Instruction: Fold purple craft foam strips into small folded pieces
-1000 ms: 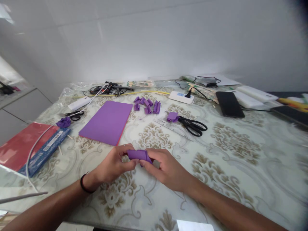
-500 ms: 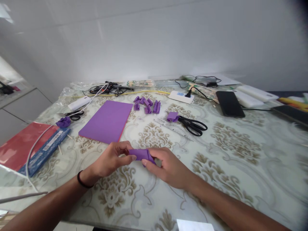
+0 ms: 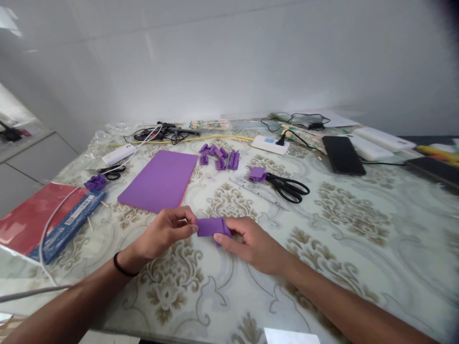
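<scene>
Between my two hands is a small folded piece of purple paper (image 3: 210,227), held just above the patterned tablecloth. My left hand (image 3: 168,231) pinches its left edge between thumb and fingertips. At the other end, my right hand (image 3: 247,243) grips the folded flap, thumb in front and fingers behind it. Beyond my left hand lies a stack of purple sheets (image 3: 160,180) with a red edge showing below. Several folded purple paper pieces (image 3: 220,156) sit farther back. A few small purple paper squares (image 3: 257,173) rest over the blades of black-handled scissors (image 3: 289,186).
A clear ruler (image 3: 256,192) lies by the scissors. To the left are a red paper pack (image 3: 43,212), crumpled purple paper (image 3: 95,182) and a second pair of scissors (image 3: 113,171). A power strip (image 3: 269,144), cables and a black phone (image 3: 343,155) stand behind and right.
My left hand's fingertips have slid to the paper's left edge, so more of its purple face shows. Both hands have risen slightly in view; the things on the table have stayed put.
</scene>
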### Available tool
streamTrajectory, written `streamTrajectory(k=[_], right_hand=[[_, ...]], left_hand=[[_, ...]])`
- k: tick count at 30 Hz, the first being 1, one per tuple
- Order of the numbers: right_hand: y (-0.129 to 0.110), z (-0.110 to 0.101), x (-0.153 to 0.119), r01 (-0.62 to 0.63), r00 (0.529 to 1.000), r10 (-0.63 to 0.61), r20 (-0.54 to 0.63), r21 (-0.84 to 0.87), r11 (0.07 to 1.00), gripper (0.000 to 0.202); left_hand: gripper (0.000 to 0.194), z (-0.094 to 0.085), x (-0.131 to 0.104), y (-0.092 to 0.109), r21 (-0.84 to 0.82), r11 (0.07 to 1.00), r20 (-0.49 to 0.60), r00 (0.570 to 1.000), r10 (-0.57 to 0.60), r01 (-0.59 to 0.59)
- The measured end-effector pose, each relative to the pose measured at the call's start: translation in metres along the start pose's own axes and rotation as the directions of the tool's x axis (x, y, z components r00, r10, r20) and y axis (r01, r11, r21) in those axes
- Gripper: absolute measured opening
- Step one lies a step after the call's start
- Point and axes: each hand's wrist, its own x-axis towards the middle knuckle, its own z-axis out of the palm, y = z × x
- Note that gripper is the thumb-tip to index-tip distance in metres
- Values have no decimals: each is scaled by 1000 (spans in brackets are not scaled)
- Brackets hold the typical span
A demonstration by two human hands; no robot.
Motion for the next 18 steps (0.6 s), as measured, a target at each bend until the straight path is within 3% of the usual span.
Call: streamTrajectory(k=[6, 10, 14, 18], right_hand=[[4, 4, 2, -37, 998, 35, -59, -36, 999, 26], [4, 7, 4, -19, 999, 15, -47, -102, 995, 22], [0, 10, 3, 0, 999, -5, -34, -140, 990, 25], [-2, 10, 2, 23, 1000, -25, -14, -120, 993, 21]], left_hand=[[20, -1, 2, -9, 76, 997, -30, 999, 25, -23], [20, 4, 1, -11, 197, 979, 21, 998, 55, -58], [21, 8, 1, -11, 251, 967, 3, 999, 51, -50], [19, 10, 0, -7, 286, 954, 125, 991, 52, -86]])
